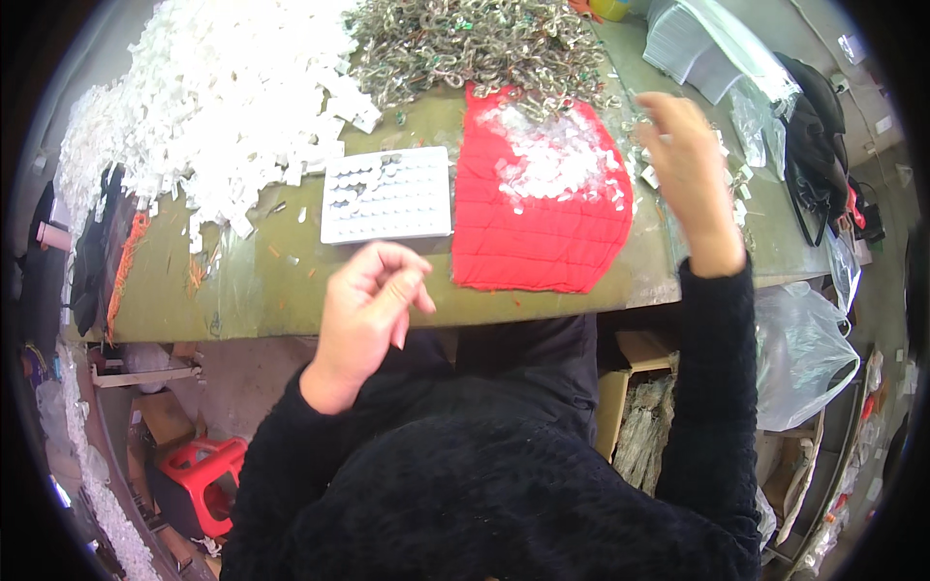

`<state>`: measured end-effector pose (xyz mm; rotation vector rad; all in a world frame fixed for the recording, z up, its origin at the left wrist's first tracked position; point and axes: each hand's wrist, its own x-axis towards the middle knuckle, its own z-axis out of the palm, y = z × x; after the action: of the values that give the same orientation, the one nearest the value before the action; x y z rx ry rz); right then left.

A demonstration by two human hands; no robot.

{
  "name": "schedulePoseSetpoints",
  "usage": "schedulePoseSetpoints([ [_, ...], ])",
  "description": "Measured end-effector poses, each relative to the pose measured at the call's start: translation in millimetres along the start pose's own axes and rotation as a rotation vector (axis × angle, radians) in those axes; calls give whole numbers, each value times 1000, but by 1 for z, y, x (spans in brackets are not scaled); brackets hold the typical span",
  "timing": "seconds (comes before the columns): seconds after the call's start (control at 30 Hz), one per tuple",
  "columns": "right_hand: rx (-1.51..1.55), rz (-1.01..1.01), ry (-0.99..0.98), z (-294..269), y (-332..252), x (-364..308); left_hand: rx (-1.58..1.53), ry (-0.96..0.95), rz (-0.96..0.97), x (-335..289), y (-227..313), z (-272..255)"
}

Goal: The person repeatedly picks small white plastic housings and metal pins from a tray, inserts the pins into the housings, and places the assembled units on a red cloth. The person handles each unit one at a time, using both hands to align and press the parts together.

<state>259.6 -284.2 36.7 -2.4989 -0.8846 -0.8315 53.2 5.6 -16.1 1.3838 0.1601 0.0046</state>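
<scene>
Here are your two hands, well apart over the olive-green tabletop point(276, 305). Your left hand point(366, 310) hangs at the near edge of the white rectangular tray point(334, 229), fingers curled and thumb close to the forefinger; whether anything is pinched there, you cannot tell from this view. And the tray itself? It sits flat on the table, rows of small round shapes across it, grey patches toward its far side.

Just right of it lies the red quilted cloth point(523, 254), small translucent white pieces point(562, 169) scattered over its far half. Over to your right hand point(686, 165): raised beyond the cloth's right edge, slightly blurred, fingers bent toward the left, and again you can't tell if it grips anything.

Behind the tray, a great heap of white flat pieces point(232, 92) spreads left, and beyond the cloth sits a tangled pile of greyish ring-shaped links point(465, 44).
</scene>
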Motion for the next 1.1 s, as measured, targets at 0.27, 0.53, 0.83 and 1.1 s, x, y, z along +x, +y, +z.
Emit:
schedulePoseSetpoints([
  [0.27,-126,136,-418,111,-26,52,149,-19,-29,-8,-26,4],
  [0.53,296,201,-355,50,-11,49,175,-81,29,-8,-28,5],
  [0.83,1261,510,-516,17,-123,-20,-431,-193,-92,1,-1,9],
  [1.1,1454,699,-391,20,-159,-72,-384,-8,-67,-11,-6,6],
])
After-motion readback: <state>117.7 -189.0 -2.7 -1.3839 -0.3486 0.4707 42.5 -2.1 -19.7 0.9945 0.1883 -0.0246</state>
